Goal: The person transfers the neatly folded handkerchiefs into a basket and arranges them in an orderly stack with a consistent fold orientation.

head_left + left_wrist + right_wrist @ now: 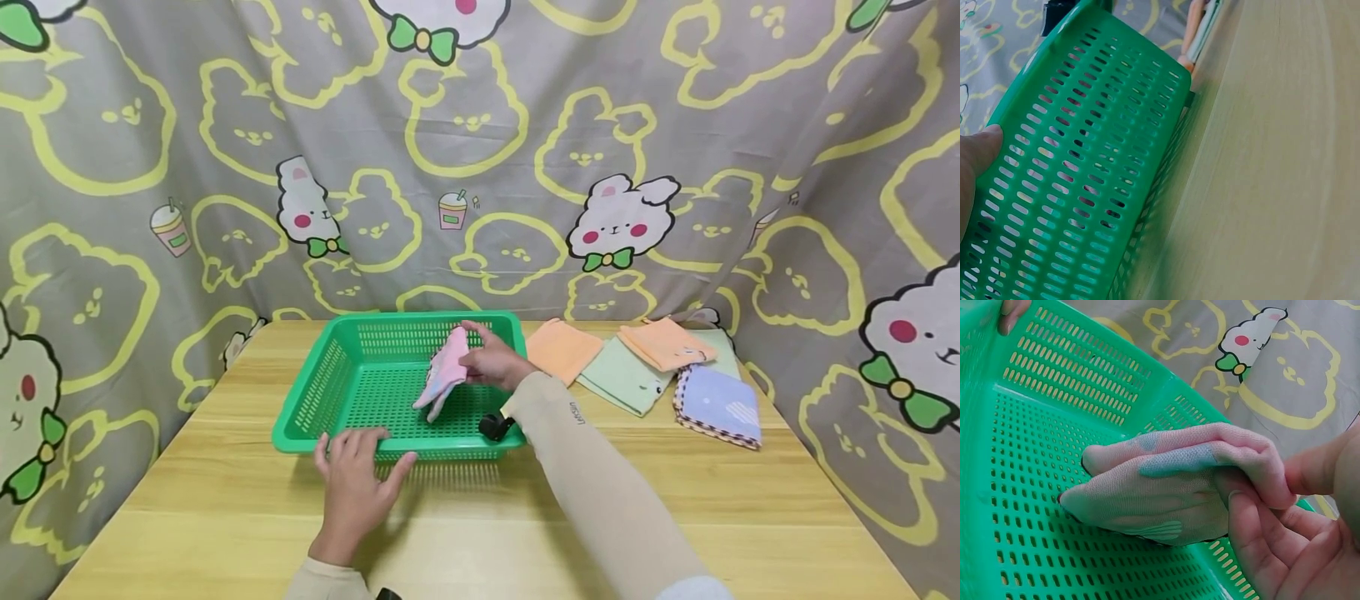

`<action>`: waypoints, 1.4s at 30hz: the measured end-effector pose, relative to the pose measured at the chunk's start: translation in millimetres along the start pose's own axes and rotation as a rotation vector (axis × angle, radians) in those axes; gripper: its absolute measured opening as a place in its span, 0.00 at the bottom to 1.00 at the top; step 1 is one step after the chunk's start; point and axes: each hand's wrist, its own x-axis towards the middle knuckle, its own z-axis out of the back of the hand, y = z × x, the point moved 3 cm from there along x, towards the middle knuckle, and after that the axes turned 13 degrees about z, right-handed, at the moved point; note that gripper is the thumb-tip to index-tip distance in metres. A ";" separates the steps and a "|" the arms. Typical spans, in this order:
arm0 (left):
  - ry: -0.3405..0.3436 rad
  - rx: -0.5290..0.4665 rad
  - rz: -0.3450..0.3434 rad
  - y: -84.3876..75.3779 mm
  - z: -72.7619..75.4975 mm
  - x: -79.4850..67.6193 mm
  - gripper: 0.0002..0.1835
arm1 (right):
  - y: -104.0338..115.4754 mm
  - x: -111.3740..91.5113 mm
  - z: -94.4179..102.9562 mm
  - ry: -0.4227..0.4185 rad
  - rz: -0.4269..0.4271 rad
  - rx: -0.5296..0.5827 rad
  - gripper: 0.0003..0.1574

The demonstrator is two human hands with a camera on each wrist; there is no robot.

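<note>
A green plastic basket with slotted walls stands on the wooden table. Over its right half, my right hand pinches a folded pink cloth between thumb and fingers. Seen from the right wrist, the cloth hangs in a loose fold with pale blue patches, and the right hand grips its near end. My left hand rests at the basket's front rim with fingers spread. The left wrist view shows the thumb on the rim, beside the slotted wall.
Right of the basket lie folded cloths: an orange one, a green one, another orange one and a blue one with a checked edge. A patterned curtain hangs behind the table.
</note>
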 end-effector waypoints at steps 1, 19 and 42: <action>0.000 0.000 0.000 0.0 0.0 0.1 0.30 | 0.0 0.1 0.1 0.008 0.008 -0.005 0.42; 0.006 0.011 0.000 -0.7 1.9 0.9 0.30 | 0.2 -6.0 -7.3 0.194 -0.026 -0.038 0.23; -0.014 0.003 -0.010 -0.7 0.8 -0.1 0.32 | 0.5 -4.5 -6.0 0.039 -0.067 0.016 0.14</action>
